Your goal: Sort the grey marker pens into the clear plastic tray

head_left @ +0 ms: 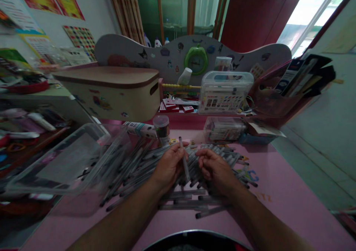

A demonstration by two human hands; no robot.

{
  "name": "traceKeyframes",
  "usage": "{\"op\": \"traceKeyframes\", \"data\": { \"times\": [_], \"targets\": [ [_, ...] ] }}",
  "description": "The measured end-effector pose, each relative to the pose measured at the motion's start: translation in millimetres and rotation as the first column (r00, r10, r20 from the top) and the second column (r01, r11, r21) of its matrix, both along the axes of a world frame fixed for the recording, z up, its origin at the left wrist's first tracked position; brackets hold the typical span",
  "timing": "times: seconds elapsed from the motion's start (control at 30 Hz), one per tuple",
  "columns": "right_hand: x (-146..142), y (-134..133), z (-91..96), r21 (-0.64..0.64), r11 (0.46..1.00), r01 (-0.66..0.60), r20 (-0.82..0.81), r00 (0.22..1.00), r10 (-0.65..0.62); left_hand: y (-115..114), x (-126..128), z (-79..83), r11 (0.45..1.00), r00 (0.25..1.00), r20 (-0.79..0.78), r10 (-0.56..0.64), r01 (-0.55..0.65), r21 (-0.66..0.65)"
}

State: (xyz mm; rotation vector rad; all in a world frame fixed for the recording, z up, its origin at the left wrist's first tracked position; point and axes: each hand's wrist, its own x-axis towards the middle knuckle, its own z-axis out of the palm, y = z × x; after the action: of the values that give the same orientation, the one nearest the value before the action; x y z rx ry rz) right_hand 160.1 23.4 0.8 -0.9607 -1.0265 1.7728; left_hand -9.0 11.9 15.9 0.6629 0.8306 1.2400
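My left hand [171, 164] is closed, its thumb and fingers pinching a pen [185, 165]. The pen has a clear, greyish barrel and stands nearly upright, tilted slightly. Just to its right, apart from the pen, my right hand [214, 166] is closed with the fingers curled inward. Whether anything small sits in those fingers is hidden. Beneath and around both hands spreads a large pile of similar pens [144, 169], many with dark ends. Several loose pens [180, 207] lie crosswise nearer to me.
A clear plastic bin [55, 191] stands at the left of the pink table [289, 214]. Behind the pile are a lidded round jar [161, 126] and a clear box [225, 129]. A dark round container [194, 240] sits at the near edge. A cream storage box [111, 99] rests on the back shelf.
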Motion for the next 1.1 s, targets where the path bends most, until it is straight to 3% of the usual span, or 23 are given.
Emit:
{"op": "traceKeyframes", "data": {
  "times": [0.2,0.33,0.47,0.53,0.63,0.73,0.83,0.93,1.1],
  "targets": [
    [1,-1,-1.7,0.016,1.0,0.013,-0.016,1.0,-0.013,-7,-3,-2.0,0.922,0.926,0.093,-0.367,0.375,-0.098],
    [3,-2,-2.6,0.005,1.0,0.01,0.074,0.997,-0.011,-7,-9,-5.4,0.864,0.846,0.245,-0.473,0.5,-0.056],
    [4,-4,-4.4,0.049,0.994,-0.095,0.149,0.985,0.087,-9,-11,-9.1,0.813,0.773,0.323,-0.545,0.582,-0.022],
    [4,-4,-4.0,0.05,0.993,-0.104,0.143,0.985,0.096,-9,-10,-10.2,0.833,0.792,0.332,-0.513,0.553,-0.031],
    [2,-3,-2.4,-0.015,0.999,-0.031,0.081,0.996,0.033,-10,-5,-10.4,0.918,0.89,0.271,-0.366,0.393,-0.054],
    [1,-1,-1.5,-0.076,0.996,0.036,0.033,0.999,-0.034,-10,-1,-9.4,0.982,0.978,0.095,-0.188,0.189,-0.007],
    [1,0,-1.3,-0.069,0.995,0.069,0.054,0.996,-0.065,-11,1,-8.5,0.992,0.992,-0.092,-0.084,0.093,0.091],
    [0,-1,-1.4,-0.014,0.996,0.084,0.109,0.991,-0.082,-10,3,-9.2,0.992,0.986,-0.166,-0.011,0.032,0.12],
    [0,-4,-5.4,0.241,0.966,0.099,0.299,0.939,-0.171,-5,6,-12.8,0.998,0.997,-0.029,0.065,-0.065,-0.015]
  ]
}}
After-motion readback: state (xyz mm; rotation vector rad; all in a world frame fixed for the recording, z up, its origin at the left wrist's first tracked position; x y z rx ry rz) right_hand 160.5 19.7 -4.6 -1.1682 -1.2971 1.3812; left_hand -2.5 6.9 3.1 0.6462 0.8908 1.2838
